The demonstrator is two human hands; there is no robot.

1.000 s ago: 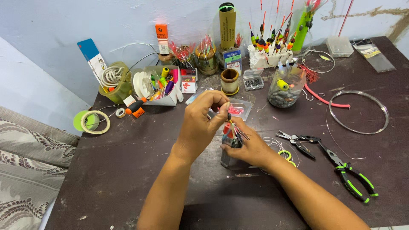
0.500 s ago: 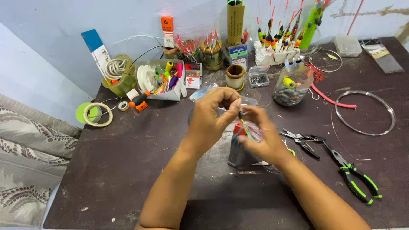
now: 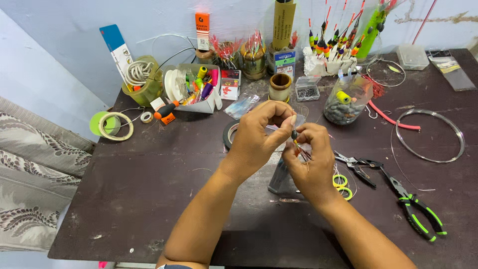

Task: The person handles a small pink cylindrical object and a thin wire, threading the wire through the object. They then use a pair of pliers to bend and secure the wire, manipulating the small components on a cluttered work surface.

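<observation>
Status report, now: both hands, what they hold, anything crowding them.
Left hand and right hand pinched together on a small fishing float. Clear packet under the hands. Pliers lie apart, right.

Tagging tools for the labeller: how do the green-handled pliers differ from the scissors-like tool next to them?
The green-handled pliers are the larger of the two, with black and green grips; the scissors-like tool is smaller, dark and metallic, with no colour on it. The pliers lie nearer the table's front edge, the scissors-like tool closer to the right hand. Both lie flat, untouched, to the right of the hands.
</observation>
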